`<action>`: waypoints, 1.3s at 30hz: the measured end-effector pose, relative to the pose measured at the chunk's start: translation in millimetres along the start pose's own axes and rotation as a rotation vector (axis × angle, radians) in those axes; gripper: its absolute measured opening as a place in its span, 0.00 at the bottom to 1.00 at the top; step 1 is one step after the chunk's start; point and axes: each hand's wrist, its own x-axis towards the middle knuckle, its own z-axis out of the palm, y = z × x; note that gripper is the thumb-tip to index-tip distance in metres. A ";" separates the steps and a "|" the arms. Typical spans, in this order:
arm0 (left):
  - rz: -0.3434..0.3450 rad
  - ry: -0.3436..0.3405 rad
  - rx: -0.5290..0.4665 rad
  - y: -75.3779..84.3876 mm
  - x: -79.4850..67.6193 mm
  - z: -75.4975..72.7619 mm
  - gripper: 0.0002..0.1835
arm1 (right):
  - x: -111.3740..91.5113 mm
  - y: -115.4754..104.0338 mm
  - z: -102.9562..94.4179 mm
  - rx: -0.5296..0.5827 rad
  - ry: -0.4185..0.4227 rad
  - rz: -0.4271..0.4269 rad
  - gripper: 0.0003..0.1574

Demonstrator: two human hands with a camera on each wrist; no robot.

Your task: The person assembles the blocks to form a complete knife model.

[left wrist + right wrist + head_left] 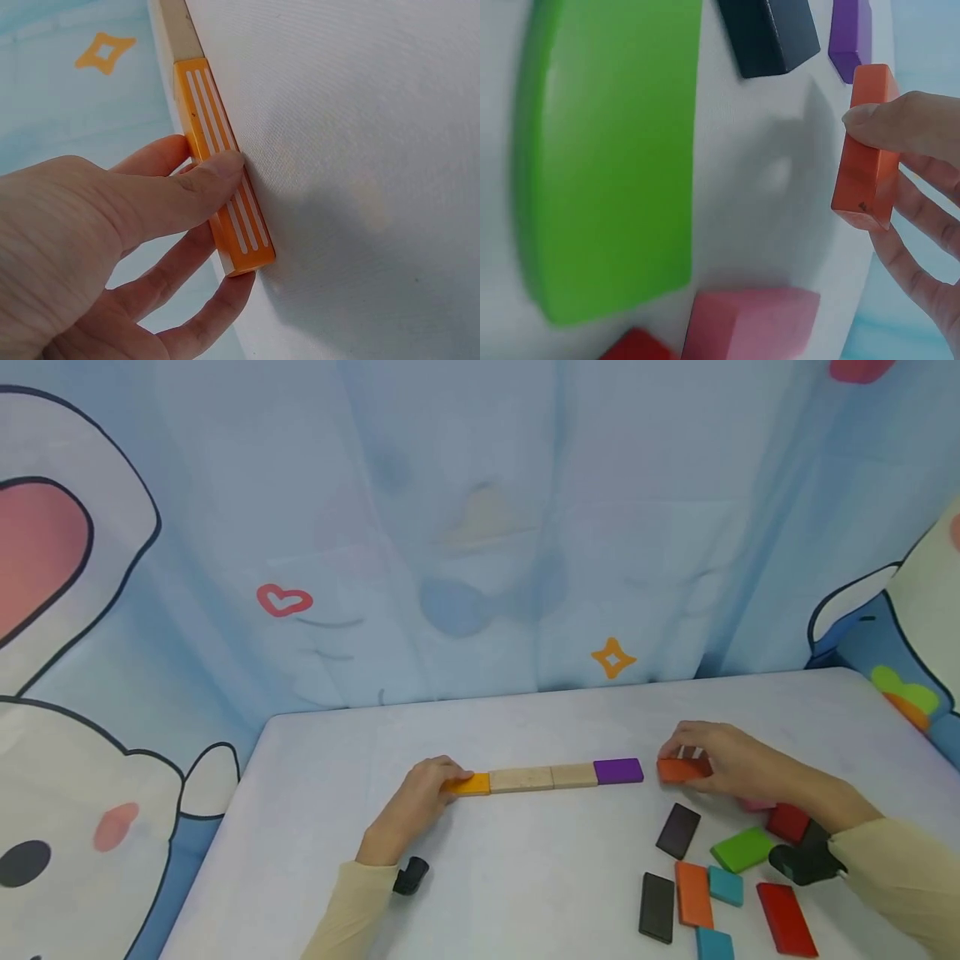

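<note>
A row of blocks lies end to end across the table: a yellow-orange block (pixel 471 785) at the left, two plain wooden blocks (pixel 521 779), and a purple block (pixel 618 771) at the right. My left hand (pixel 423 793) grips the yellow-orange block; in the left wrist view the thumb (pixel 221 169) lies over its white stripes. My right hand (pixel 723 758) pinches an orange block (pixel 866 150) between thumb and fingers, a short gap to the right of the purple block. The orange block's shadow falls on the tabletop below it in the right wrist view.
Loose blocks lie at the right front: dark ones (pixel 657 907), a green one (pixel 742 850), another orange one (pixel 693 893), blue ones (pixel 725 886) and red ones (pixel 787 919). A pink block (pixel 754 322) sits near the right forearm. A printed curtain (pixel 480 527) hangs behind the table's back edge.
</note>
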 end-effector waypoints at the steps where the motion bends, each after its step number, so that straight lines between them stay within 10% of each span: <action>1: -0.001 0.000 0.004 0.0 0.1 -0.2 0.19 | 2.5 0.0 1.4 0.003 -0.002 -0.003 0.23; 39: 0.001 0.012 0.000 0.4 1.2 1.7 0.19 | 23.5 4.9 20.0 -0.001 0.001 -0.087 0.23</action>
